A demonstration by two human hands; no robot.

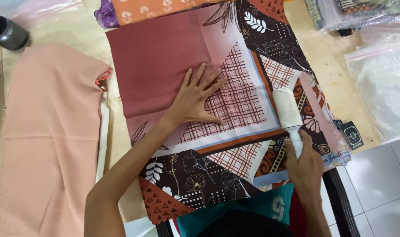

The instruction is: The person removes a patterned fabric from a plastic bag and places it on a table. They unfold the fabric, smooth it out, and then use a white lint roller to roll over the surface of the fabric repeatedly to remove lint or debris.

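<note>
While my left hand (195, 98) lies flat, fingers spread, pinning the patterned scarf (217, 109) to the wooden table (59, 35), my right hand (303, 164) clenches the white lint roller (288, 112), its drum touching the scarf's right border so the cloth can't shift.

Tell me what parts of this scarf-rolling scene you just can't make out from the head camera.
- Lint roller handle: wrapped by the right hand.
- Patterned scarf under the left hand: covered by the palm.
- Clear bags, right: contents blurred by plastic, cut off by the frame edge.
- Dark cup: inside unseen.
</note>
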